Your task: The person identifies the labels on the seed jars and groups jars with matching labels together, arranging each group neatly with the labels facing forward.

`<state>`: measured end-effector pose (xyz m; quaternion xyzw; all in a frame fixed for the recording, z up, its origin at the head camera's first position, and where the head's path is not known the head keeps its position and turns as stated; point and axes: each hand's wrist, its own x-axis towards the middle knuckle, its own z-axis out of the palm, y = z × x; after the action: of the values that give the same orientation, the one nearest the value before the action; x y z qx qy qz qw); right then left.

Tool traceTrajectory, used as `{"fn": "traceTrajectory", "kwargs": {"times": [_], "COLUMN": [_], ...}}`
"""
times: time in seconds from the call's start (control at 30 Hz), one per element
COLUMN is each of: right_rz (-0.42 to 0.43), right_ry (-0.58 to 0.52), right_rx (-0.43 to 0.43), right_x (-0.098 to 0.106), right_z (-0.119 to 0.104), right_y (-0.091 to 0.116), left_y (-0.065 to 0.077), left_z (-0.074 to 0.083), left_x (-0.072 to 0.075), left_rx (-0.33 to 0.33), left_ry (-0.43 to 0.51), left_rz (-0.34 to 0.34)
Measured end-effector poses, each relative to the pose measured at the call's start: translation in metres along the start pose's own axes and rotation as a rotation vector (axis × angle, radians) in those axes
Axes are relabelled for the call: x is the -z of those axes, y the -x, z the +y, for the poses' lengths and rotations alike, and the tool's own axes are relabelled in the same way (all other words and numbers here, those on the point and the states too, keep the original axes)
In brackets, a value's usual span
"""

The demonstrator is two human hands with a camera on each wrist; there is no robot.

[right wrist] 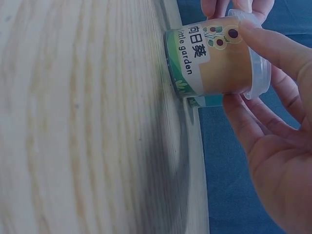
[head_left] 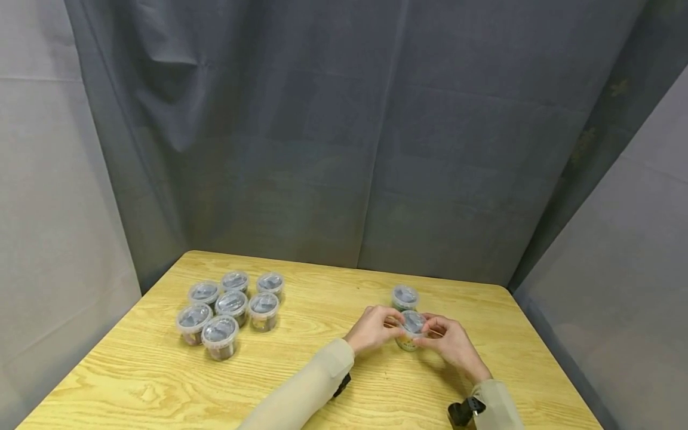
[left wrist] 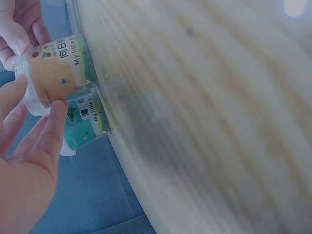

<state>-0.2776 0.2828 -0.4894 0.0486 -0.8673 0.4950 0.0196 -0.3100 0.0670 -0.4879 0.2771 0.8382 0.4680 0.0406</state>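
Observation:
Both hands are at a small clear plastic cup [head_left: 409, 343] with an orange sunflower label and a translucent lid, standing upright on the table at the right. My left hand [head_left: 374, 328] pinches its lid rim from the left. From the other side my right hand [head_left: 451, 345] holds the rim between thumb and fingers. In the right wrist view the label [right wrist: 219, 53] reads "little garden", and the lid looks seated on the cup. Right behind stands a second lidded cup [head_left: 404, 296]; its label is green in the left wrist view, where the sunflower cup [left wrist: 57, 73] stands beside it.
Several similar lidded cups [head_left: 231, 303] stand grouped on the left part of the wooden table [head_left: 161, 382]. A dark grey curtain [head_left: 301, 149] hangs behind the back edge, with pale panels [head_left: 59, 209] at the sides.

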Motion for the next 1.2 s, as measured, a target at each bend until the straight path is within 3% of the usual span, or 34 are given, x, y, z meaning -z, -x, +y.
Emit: {"fn": "traceTrajectory", "kwargs": {"times": [0.4, 0.67, 0.83, 1.0, 1.2], "right_rz": [-0.006, -0.041, 0.064, 0.179, 0.204], "right_ry": [-0.026, -0.039, -0.009, 0.134, 0.212], "right_rx": [-0.007, 0.052, 0.073, 0.167, 0.219], "right_x": [0.001, 0.004, 0.004, -0.002, -0.009], "right_z": [-0.002, 0.001, -0.002, -0.011, -0.028], "right_y": [0.001, 0.000, 0.001, 0.001, 0.003], "left_y": [-0.001, 0.000, 0.003, 0.011, 0.023], "left_z": [0.001, 0.001, 0.004, 0.007, 0.009], "left_x": [0.001, 0.004, 0.010, 0.019, 0.032], "left_rx": [-0.032, -0.076, -0.093, -0.074, -0.067], "left_ry": [-0.002, -0.086, -0.090, -0.088, -0.156], "left_rz": [-0.004, -0.017, -0.025, -0.021, 0.004]}}
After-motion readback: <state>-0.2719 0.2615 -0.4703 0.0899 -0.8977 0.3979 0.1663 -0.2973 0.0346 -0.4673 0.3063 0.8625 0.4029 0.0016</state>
